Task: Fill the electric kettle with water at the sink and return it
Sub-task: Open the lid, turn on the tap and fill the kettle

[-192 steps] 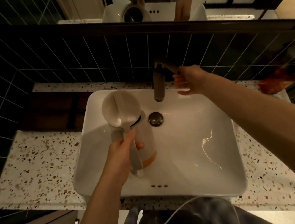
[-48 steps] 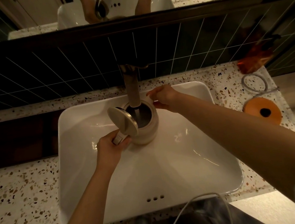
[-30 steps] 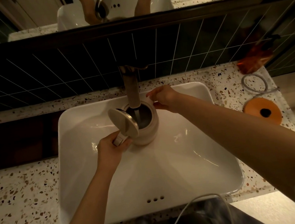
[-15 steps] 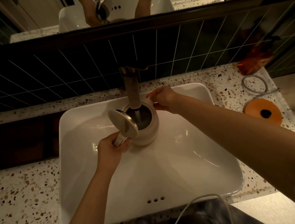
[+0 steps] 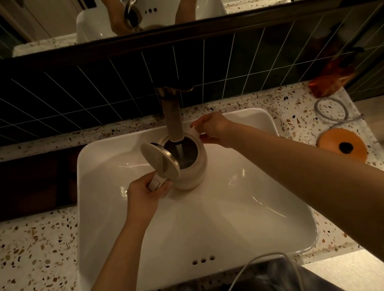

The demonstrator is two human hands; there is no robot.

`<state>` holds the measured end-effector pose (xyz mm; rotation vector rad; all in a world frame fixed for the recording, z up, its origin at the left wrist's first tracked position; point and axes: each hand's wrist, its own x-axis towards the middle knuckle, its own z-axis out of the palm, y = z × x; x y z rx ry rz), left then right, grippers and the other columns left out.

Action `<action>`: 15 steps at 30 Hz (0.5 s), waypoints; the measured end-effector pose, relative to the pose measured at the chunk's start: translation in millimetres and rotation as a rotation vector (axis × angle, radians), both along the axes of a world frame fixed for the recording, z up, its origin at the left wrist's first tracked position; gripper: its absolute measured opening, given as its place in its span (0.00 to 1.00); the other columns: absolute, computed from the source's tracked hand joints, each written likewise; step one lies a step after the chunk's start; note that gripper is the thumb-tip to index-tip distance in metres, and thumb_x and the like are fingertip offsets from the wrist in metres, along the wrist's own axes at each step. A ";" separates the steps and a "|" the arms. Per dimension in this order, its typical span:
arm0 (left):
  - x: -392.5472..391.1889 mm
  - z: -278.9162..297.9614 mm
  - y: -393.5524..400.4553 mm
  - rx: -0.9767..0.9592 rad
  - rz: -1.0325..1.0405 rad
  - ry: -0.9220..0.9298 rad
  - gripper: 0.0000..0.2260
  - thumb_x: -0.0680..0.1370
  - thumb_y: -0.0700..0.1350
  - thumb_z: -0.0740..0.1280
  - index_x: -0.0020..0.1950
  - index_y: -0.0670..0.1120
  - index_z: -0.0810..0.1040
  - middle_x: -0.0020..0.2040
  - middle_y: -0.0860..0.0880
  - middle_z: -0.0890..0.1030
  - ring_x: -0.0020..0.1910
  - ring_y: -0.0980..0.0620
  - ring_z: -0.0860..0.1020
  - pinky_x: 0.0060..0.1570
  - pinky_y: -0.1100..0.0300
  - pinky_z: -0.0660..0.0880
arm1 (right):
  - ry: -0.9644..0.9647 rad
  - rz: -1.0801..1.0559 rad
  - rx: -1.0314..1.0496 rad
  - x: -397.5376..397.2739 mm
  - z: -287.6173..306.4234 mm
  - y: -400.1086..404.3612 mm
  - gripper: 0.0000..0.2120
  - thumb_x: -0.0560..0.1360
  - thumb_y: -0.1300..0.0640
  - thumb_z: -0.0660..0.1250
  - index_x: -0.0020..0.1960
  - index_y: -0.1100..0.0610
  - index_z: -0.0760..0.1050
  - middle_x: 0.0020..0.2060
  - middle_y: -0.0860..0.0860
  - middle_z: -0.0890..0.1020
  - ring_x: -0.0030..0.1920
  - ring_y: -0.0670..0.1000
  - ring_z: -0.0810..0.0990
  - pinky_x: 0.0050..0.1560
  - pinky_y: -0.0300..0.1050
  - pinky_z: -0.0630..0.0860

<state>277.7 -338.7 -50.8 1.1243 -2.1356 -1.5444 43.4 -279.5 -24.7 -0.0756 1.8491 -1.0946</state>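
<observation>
The cream electric kettle (image 5: 193, 174) stands upright in the white sink (image 5: 301, 236), directly under the tall tap (image 5: 172, 118). Its lid (image 5: 162, 164) is tipped open to the left. A thin stream of water falls into the dark opening. My left hand (image 5: 144, 196) is closed around the kettle's handle on the near left side. My right hand (image 5: 214, 130) reaches across from the right, its finger and thumb around the spout at the far right rim. The water level inside is not visible.
The orange kettle base (image 5: 341, 147) lies on the speckled counter (image 5: 31, 261) right of the sink, with its grey cord (image 5: 327, 111) coiled behind it. A red-orange packet (image 5: 330, 77) sits by the dark tiled wall. A white cable (image 5: 249, 268) hangs at the front edge.
Six seconds ago the kettle hung left of the tap and my right hand was on the tap lever. Since then it sits under the tap; nothing visible has moved in the last second.
</observation>
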 end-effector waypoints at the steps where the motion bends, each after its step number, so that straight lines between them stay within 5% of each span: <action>1: -0.1 0.2 0.2 0.002 -0.004 0.004 0.07 0.70 0.34 0.74 0.43 0.45 0.81 0.28 0.63 0.80 0.28 0.65 0.75 0.31 0.75 0.69 | 0.004 0.001 0.000 0.1 0.1 0.0 0.10 0.78 0.64 0.63 0.58 0.61 0.78 0.57 0.59 0.79 0.55 0.57 0.81 0.51 0.47 0.81; 9: 0.6 -1.9 2.2 -0.019 0.000 -0.007 0.06 0.71 0.34 0.73 0.48 0.39 0.82 0.28 0.63 0.80 0.29 0.66 0.76 0.32 0.75 0.70 | 0.008 0.026 -0.004 1.4 3.1 0.9 0.09 0.79 0.65 0.62 0.56 0.60 0.78 0.58 0.59 0.80 0.56 0.57 0.80 0.49 0.47 0.80; 15: -1.4 -2.4 12.5 -0.007 0.131 0.007 0.17 0.73 0.39 0.73 0.61 0.48 0.78 0.42 0.52 0.81 0.41 0.59 0.78 0.40 0.72 0.72 | 0.067 0.083 -0.018 3.6 2.0 3.4 0.12 0.80 0.63 0.60 0.61 0.58 0.77 0.59 0.58 0.78 0.57 0.57 0.80 0.54 0.49 0.79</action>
